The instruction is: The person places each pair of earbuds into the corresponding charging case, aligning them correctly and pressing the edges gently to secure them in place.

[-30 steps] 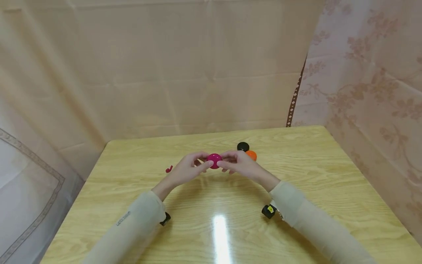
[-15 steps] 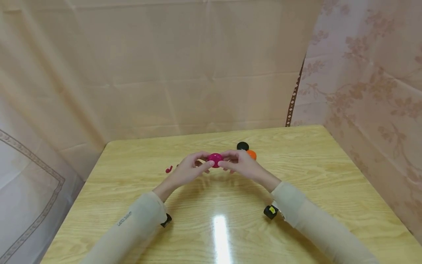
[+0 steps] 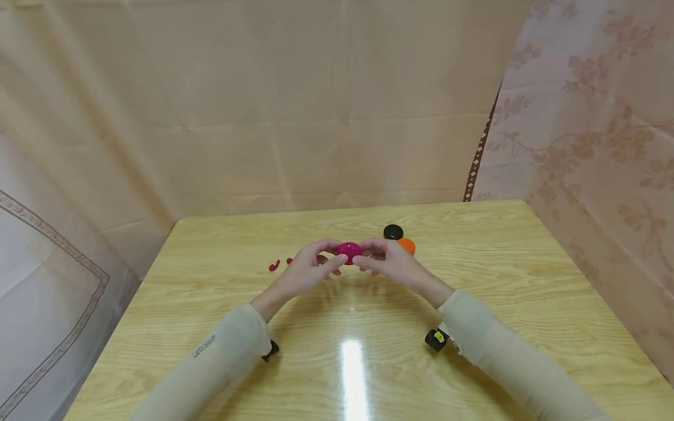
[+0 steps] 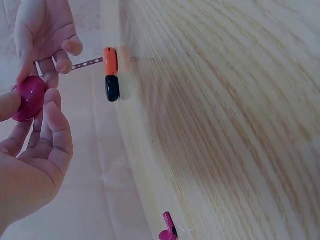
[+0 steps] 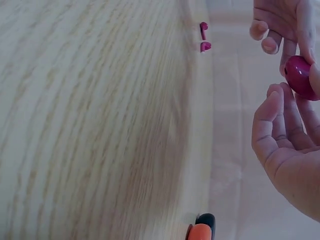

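A glossy yellow wood-grain table with rounded far corners stands before a creased beige cloth. A pale pink floral cloth hangs at right, a whitish bordered cloth at left. A bright white reflection streaks the tabletop.

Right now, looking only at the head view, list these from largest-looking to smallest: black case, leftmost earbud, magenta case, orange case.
1. Magenta case, perhaps enlarged by nearness.
2. Black case and orange case: too alike to rank; the right hand hides part of the latter.
3. Leftmost earbud.
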{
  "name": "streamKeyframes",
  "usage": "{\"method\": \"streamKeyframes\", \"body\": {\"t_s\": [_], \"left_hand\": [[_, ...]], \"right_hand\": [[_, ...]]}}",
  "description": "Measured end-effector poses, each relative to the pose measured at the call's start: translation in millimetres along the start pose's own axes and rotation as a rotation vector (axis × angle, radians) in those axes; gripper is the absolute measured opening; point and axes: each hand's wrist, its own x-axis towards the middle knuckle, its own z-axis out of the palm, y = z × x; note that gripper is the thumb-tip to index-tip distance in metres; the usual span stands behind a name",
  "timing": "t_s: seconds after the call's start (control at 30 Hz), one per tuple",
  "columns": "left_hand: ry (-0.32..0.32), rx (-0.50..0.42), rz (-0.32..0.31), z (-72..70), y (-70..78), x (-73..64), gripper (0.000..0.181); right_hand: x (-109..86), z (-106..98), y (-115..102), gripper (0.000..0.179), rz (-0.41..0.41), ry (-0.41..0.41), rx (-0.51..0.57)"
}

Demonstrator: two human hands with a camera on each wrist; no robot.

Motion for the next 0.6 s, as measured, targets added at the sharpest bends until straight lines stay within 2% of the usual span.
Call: {"method": "streamKeyframes", "body": {"t_s": [0.3, 0.6], "left_hand": [[-0.001, 0.03, 0.017, 3.6, 0.9, -1.2, 0.034], [-0.009, 0.001, -0.01, 4.6, -0.3, -1.6, 0.036]], "right_hand": [[-2.2, -0.4, 0.5, 0.032, -0.036, -0.006, -0.001], [-1.8, -0.8, 0.5, 0.035, -0.051, 0.01, -0.026]]}}
